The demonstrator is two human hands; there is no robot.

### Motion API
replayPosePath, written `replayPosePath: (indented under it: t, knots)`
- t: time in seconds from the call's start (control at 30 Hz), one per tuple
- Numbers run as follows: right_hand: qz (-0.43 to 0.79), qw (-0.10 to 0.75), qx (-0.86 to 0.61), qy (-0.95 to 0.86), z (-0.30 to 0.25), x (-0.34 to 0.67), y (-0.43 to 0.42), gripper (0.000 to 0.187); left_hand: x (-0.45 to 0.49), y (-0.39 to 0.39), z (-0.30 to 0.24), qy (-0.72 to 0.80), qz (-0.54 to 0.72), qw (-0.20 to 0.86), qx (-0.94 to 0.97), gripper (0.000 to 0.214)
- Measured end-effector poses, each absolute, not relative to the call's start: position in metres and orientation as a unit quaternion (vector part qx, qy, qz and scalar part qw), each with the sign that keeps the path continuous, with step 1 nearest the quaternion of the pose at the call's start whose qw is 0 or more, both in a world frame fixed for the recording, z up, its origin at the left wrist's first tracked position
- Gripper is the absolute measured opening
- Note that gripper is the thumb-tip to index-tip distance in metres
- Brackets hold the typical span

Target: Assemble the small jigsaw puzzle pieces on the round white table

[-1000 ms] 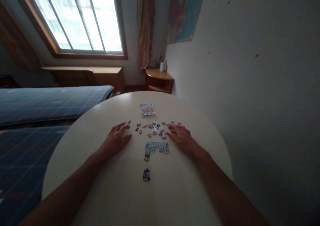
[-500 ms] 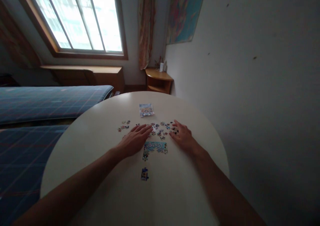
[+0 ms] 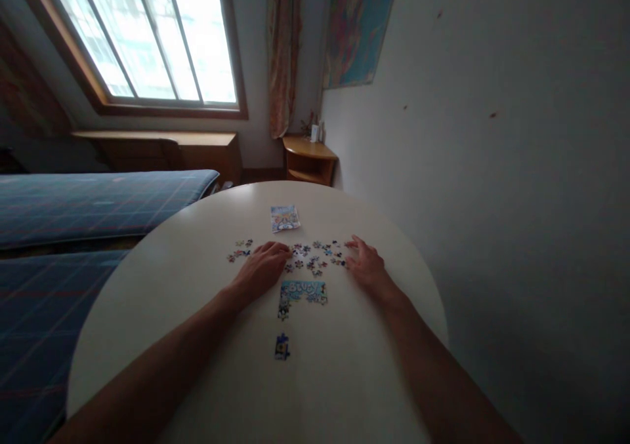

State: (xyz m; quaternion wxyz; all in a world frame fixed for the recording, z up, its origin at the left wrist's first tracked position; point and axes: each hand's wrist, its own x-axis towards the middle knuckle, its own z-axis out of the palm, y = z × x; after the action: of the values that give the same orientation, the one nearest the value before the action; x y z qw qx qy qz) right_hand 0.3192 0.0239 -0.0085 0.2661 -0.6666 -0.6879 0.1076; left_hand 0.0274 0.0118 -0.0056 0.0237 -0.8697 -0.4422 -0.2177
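Observation:
Loose jigsaw puzzle pieces (image 3: 315, 263) lie scattered across the middle of the table, printed in many colours. At their left side is my left hand (image 3: 263, 263), palm down with fingers lightly bent over the tabletop and tips at the nearest pieces; its thumb is hidden. My right hand (image 3: 367, 265) rests at the right end of the scatter, thumb and fingers apart, holding nothing. Between my forearms sits a joined puzzle section (image 3: 304, 290), a blue lettered top strip with a short left edge. Below it lies a small dark blue joined section (image 3: 281, 347), apart from the strip.
A printed picture sheet (image 3: 284, 218) lies beyond the pieces on the round white table (image 3: 344, 365). A few more puzzle pieces (image 3: 239, 252) sit left of my left hand. Plaid-covered beds (image 3: 98, 201) stand left, a wall (image 3: 492, 201) right, a corner shelf (image 3: 310, 147) behind.
My left hand has drawn slightly left and its fingers have bent, uncovering some pieces. My right hand has shifted a little right, away from the pieces. The whole view has shifted slightly.

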Motion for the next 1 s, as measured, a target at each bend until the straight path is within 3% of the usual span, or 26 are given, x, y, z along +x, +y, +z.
replayPosePath:
  t: [0.37,0.5,0.67,1.0]
  knots:
    - [0.135,0.246,-0.648,-0.708,-0.014,0.332,0.041,0.058,0.017,0.003,0.002,-0.448,-0.236,-0.020,-0.862,0.023]
    - [0.152,0.243,-0.640,-0.713,-0.005,0.335,0.055,0.046,0.017,0.008,-0.001,-0.459,-0.264,-0.018,-0.848,0.029]
    - [0.133,0.294,-0.663,-0.676,-0.003,0.327,0.056,0.036,0.022,0.015,-0.006,-0.452,-0.244,-0.012,-0.858,0.036]
    - [0.142,0.357,-0.653,-0.652,-0.009,0.322,0.045,0.031,0.035,0.017,0.000,-0.516,-0.257,-0.021,-0.817,0.020]
